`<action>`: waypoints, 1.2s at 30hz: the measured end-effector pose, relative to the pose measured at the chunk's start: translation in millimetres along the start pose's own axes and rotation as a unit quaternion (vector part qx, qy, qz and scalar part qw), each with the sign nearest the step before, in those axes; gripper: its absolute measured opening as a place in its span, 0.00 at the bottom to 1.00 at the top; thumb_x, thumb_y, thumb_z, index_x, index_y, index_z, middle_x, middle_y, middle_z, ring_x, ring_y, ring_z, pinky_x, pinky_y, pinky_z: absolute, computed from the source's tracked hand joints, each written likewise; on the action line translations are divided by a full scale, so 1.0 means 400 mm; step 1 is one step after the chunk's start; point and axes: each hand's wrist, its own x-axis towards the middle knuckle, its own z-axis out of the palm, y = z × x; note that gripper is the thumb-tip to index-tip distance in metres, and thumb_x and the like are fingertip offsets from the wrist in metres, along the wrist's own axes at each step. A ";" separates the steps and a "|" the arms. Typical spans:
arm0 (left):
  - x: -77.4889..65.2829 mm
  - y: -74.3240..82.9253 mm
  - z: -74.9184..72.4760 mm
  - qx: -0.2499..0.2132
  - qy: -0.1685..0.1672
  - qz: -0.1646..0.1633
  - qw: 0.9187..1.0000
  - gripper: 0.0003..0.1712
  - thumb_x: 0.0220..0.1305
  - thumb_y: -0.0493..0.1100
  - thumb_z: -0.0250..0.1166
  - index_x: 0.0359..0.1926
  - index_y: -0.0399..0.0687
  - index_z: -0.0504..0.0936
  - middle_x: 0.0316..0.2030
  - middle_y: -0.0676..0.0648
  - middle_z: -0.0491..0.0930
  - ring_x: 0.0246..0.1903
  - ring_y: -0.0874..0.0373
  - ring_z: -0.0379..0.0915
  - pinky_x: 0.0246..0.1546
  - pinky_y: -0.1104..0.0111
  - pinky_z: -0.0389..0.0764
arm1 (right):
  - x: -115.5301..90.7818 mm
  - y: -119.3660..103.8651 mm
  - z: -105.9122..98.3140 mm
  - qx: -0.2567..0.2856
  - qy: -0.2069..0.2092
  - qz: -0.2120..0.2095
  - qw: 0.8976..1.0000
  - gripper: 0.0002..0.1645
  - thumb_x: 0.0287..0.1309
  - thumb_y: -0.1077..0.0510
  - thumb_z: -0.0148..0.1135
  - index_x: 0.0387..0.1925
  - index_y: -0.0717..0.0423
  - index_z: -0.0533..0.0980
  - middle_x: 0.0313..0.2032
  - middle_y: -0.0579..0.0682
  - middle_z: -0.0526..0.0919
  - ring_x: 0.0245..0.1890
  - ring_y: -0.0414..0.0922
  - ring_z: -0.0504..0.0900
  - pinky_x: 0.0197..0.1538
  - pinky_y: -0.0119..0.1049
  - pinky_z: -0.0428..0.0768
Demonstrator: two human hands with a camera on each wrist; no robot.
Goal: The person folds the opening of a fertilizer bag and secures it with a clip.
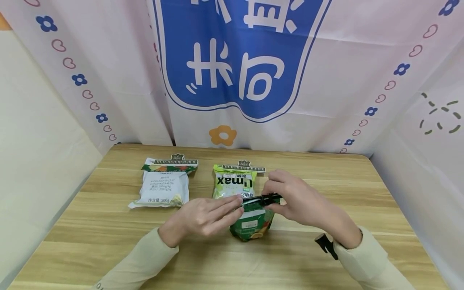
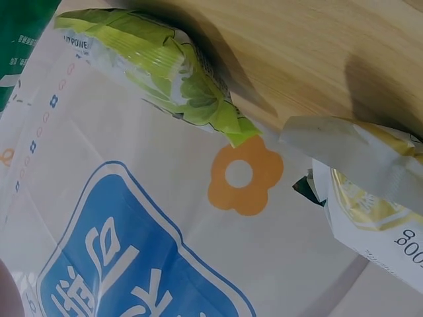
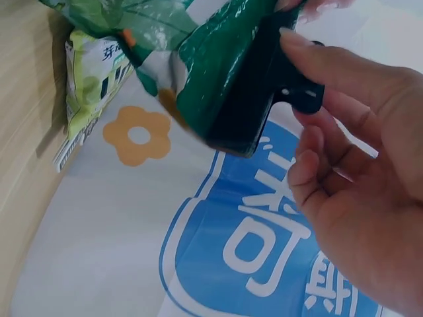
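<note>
A green snack bag (image 1: 250,230) stands near the middle of the table with a long black clip (image 1: 266,200) across its top edge. My right hand (image 1: 295,199) grips the clip's handle between thumb and fingers; the right wrist view shows the clip (image 3: 244,99) biting on the green plastic. At the other end of that edge, my left hand (image 1: 206,215) pinches the bag's top with its fingertips. Behind it lies a lime-green bag (image 1: 233,183) with a clip (image 1: 243,167) along its far end. The left wrist view hardly shows the left hand.
A white bag (image 1: 164,187) marked 500g lies to the left, its far end folded under another clip (image 1: 174,162). A printed white curtain (image 1: 326,92) hangs behind the table (image 1: 90,237). A black strap (image 1: 326,245) shows at the right sleeve.
</note>
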 end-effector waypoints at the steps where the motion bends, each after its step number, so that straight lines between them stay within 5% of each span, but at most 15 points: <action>1: 0.000 0.000 0.000 0.000 0.000 0.001 1.000 0.13 0.78 0.34 0.57 0.48 0.39 0.89 0.45 0.40 0.92 0.46 0.52 0.92 0.44 0.68 0.91 | -0.002 0.003 -0.001 0.002 -0.003 0.008 1.000 0.18 0.50 0.60 0.84 0.41 0.48 0.84 0.37 0.40 0.79 0.41 0.36 0.75 0.42 0.33 0.82; 6: -0.001 -0.003 -0.001 0.000 0.000 0.008 1.000 0.13 0.78 0.32 0.56 0.47 0.38 0.89 0.45 0.39 0.92 0.46 0.51 0.92 0.45 0.67 0.91 | -0.019 0.031 -0.002 0.024 -0.032 0.057 0.998 0.28 0.51 0.52 0.84 0.53 0.51 0.83 0.50 0.44 0.85 0.54 0.44 0.83 0.58 0.45 0.86; 10: -0.003 -0.003 0.000 -0.003 0.005 0.010 1.000 0.13 0.78 0.32 0.56 0.46 0.38 0.89 0.45 0.39 0.92 0.46 0.51 0.92 0.44 0.67 0.91 | -0.034 0.069 0.023 0.097 -0.033 0.101 0.990 0.32 0.52 0.50 0.83 0.58 0.50 0.81 0.55 0.45 0.87 0.58 0.48 0.85 0.63 0.50 0.86; 16: -0.007 -0.004 0.001 -0.007 0.005 0.009 1.000 0.14 0.78 0.32 0.56 0.45 0.38 0.89 0.45 0.39 0.92 0.46 0.51 0.92 0.45 0.67 0.91 | -0.061 0.118 0.099 0.274 -0.034 0.168 0.946 0.35 0.54 0.51 0.82 0.62 0.50 0.78 0.60 0.50 0.85 0.61 0.49 0.84 0.69 0.50 0.83; 21: -0.008 -0.003 -0.003 -0.011 0.005 -0.002 1.000 0.13 0.78 0.31 0.57 0.45 0.37 0.89 0.46 0.38 0.91 0.47 0.50 0.92 0.46 0.67 0.91 | -0.074 0.123 0.165 0.358 -0.049 0.207 0.909 0.35 0.57 0.51 0.80 0.63 0.53 0.77 0.57 0.51 0.86 0.56 0.48 0.86 0.64 0.43 0.87; 24: -0.009 0.002 -0.004 -0.015 0.004 -0.027 1.000 0.13 0.78 0.30 0.56 0.46 0.37 0.88 0.47 0.38 0.91 0.48 0.51 0.91 0.47 0.68 0.91 | -0.078 0.116 0.190 0.372 -0.061 0.233 0.896 0.32 0.58 0.49 0.79 0.61 0.55 0.78 0.52 0.51 0.89 0.50 0.45 0.88 0.56 0.35 0.89; 28: -0.009 0.016 0.000 -0.064 0.004 -0.107 0.992 0.12 0.78 0.31 0.56 0.49 0.36 0.87 0.48 0.39 0.91 0.48 0.52 0.91 0.48 0.69 0.90 | -0.080 0.107 0.200 0.362 -0.061 0.261 0.893 0.29 0.58 0.47 0.79 0.57 0.56 0.81 0.47 0.50 0.91 0.45 0.42 0.89 0.50 0.30 0.87; 30: -0.006 0.028 0.002 -0.106 0.001 -0.174 0.979 0.10 0.75 0.32 0.61 0.52 0.36 0.85 0.48 0.41 0.91 0.46 0.54 0.91 0.48 0.71 0.90 | -0.081 0.105 0.200 0.360 -0.059 0.265 0.893 0.28 0.59 0.47 0.79 0.56 0.57 0.81 0.46 0.50 0.92 0.45 0.42 0.89 0.50 0.30 0.87; 32: -0.001 0.042 0.005 -0.157 -0.006 -0.258 0.953 0.16 0.70 0.34 0.69 0.56 0.35 0.83 0.48 0.41 0.91 0.43 0.55 0.92 0.46 0.75 0.90 | -0.082 0.105 0.200 0.359 -0.059 0.263 0.893 0.28 0.59 0.48 0.79 0.55 0.58 0.82 0.45 0.50 0.92 0.45 0.42 0.89 0.50 0.29 0.87; 33: 0.002 0.050 0.006 -0.188 -0.018 -0.309 0.932 0.23 0.67 0.37 0.72 0.60 0.35 0.80 0.49 0.41 0.91 0.36 0.59 0.91 0.40 0.79 0.89 | -0.083 0.104 0.199 0.357 -0.059 0.265 0.894 0.28 0.59 0.48 0.79 0.55 0.58 0.82 0.45 0.50 0.92 0.45 0.43 0.89 0.50 0.29 0.86; 34: 0.005 0.059 0.005 -0.220 -0.036 -0.368 0.903 0.32 0.64 0.40 0.75 0.66 0.37 0.76 0.51 0.43 0.91 0.30 0.63 0.89 0.33 0.81 0.87 | -0.084 0.104 0.198 0.356 -0.060 0.265 0.894 0.28 0.59 0.48 0.79 0.55 0.58 0.82 0.45 0.51 0.92 0.45 0.43 0.89 0.49 0.29 0.86; 36: 0.010 0.074 0.005 -0.280 -0.075 -0.481 0.827 0.47 0.61 0.47 0.79 0.75 0.45 0.66 0.54 0.45 0.90 0.18 0.67 0.81 0.21 0.81 0.82 | -0.086 0.104 0.199 0.356 -0.060 0.264 0.894 0.28 0.59 0.48 0.79 0.55 0.59 0.82 0.46 0.51 0.92 0.46 0.44 0.89 0.50 0.29 0.87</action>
